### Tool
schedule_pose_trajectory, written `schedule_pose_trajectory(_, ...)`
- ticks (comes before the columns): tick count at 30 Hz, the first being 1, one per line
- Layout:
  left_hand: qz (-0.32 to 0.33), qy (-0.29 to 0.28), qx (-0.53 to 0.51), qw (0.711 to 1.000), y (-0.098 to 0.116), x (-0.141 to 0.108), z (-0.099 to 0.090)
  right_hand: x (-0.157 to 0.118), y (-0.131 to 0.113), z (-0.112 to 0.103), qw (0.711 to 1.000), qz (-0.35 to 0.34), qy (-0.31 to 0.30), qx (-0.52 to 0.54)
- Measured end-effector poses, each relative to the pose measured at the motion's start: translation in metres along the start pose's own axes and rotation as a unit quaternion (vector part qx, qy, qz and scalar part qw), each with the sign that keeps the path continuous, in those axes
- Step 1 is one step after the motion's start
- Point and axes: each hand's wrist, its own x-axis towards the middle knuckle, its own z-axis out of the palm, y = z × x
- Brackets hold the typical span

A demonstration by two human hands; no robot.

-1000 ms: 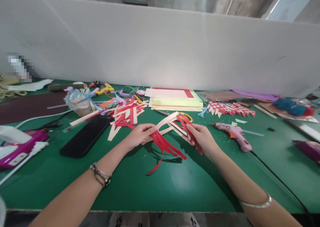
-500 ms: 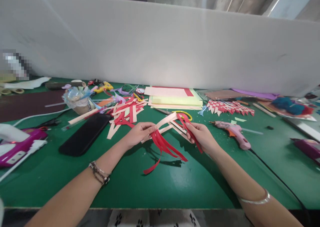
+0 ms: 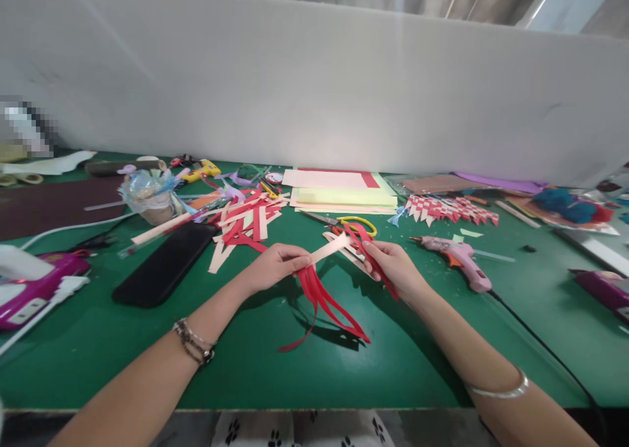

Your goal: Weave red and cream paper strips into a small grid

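Note:
Between thumb and fingers, my left hand [image 3: 279,267] pinches several red paper strips [image 3: 324,296], whose loose ends hang down over the table. A pale pink paper strip [image 3: 328,249] runs from that hand toward my right hand [image 3: 386,263], which is closed on a bent red paper strip [image 3: 376,258]. Other pale strips show behind and below the right fingers, partly hidden. Just beyond the hands lie scissors with yellow handles [image 3: 366,223]. A heap of cut red and pink strips [image 3: 250,217] is to the left of them.
A black phone [image 3: 164,263] lies left of my hands. At right are a pink glue gun [image 3: 459,258] with a cord and a red-and-white woven paper piece [image 3: 447,210]. Paper sheets [image 3: 344,198] are stacked against the white partition [image 3: 314,86]. A purple device [image 3: 42,290] sits far left.
My left hand has shifted slightly right and the pale strip's fold has dropped between the hands. The hanging red ends have swung a little lower. My right hand has barely moved.

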Motion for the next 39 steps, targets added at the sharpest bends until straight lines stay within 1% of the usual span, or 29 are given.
schedule_pose_trajectory(4, 0.023, -0.023, 0.028, 0.999, 0.003, 0.000, 0.002, 0.001, 0.000, 0.000, 1.000, -0.003, 0.000, 0.000)
schedule_pose_trajectory(10, 0.033, -0.019, 0.032, 0.999, 0.005, -0.001, 0.003, 0.001, 0.002, 0.002, 1.000, -0.010, -0.014, -0.016)
schedule_pose_trajectory(13, 0.046, -0.039, 0.038, 0.997, 0.005, -0.001, 0.004, 0.001, 0.004, 0.002, 0.999, -0.015, -0.024, -0.025)
schedule_pose_trajectory(16, 0.069, -0.054, 0.053, 0.995, 0.006, -0.003, 0.008, 0.001, 0.005, 0.003, 0.999, -0.017, -0.036, -0.032)
schedule_pose_trajectory(21, 0.116, -0.046, 0.079, 0.989, 0.008, -0.004, 0.013, 0.001, 0.005, 0.003, 0.997, -0.035, -0.063, -0.040)
schedule_pose_trajectory(26, 0.134, -0.068, 0.097, 0.984, 0.009, -0.004, 0.016, 0.002, 0.009, 0.002, 0.997, -0.016, -0.071, 0.002)
schedule_pose_trajectory(30, 0.150, -0.083, 0.105, 0.979, 0.009, -0.003, 0.017, 0.003, 0.010, 0.003, 0.995, -0.011, -0.091, 0.025)
schedule_pose_trajectory(32, 0.134, -0.076, 0.108, 0.982, 0.008, -0.003, 0.018, 0.002, 0.008, 0.004, 0.994, -0.010, -0.103, 0.044)
schedule_pose_trajectory(36, 0.095, -0.014, 0.090, 0.991, 0.008, -0.004, 0.016, -0.001, 0.004, 0.005, 0.992, -0.009, -0.112, 0.060)
schedule_pose_trajectory(39, 0.072, 0.012, 0.063, 0.995, 0.008, -0.004, 0.015, -0.002, 0.002, 0.005, 0.990, -0.019, -0.110, 0.080)
